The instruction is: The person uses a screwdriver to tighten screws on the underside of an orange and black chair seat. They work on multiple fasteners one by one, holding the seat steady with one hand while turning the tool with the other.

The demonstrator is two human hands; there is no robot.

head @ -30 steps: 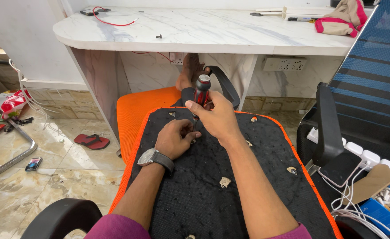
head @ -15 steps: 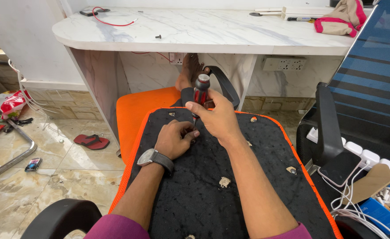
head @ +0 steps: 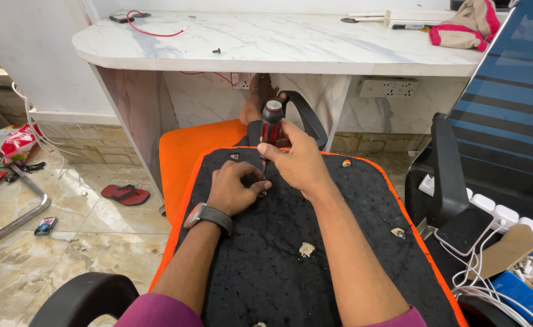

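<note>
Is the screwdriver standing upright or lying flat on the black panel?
Upright: the screwdriver stands handle-up in the right hand, its tip down on the black panel beside the left hand.

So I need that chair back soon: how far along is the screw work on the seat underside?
Under way. The right hand holds the red-and-black screwdriver upright on the black seat underside, while the left hand steadies its tip. Other mounting holes look empty, so fastening there seems left.

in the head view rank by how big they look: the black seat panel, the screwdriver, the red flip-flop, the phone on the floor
1. black seat panel, by far the largest.
2. screwdriver and red flip-flop: they look about alike, and the screwdriver is nearer and partly hidden by the right hand, so no ranking.
3. phone on the floor, the smallest.
</note>
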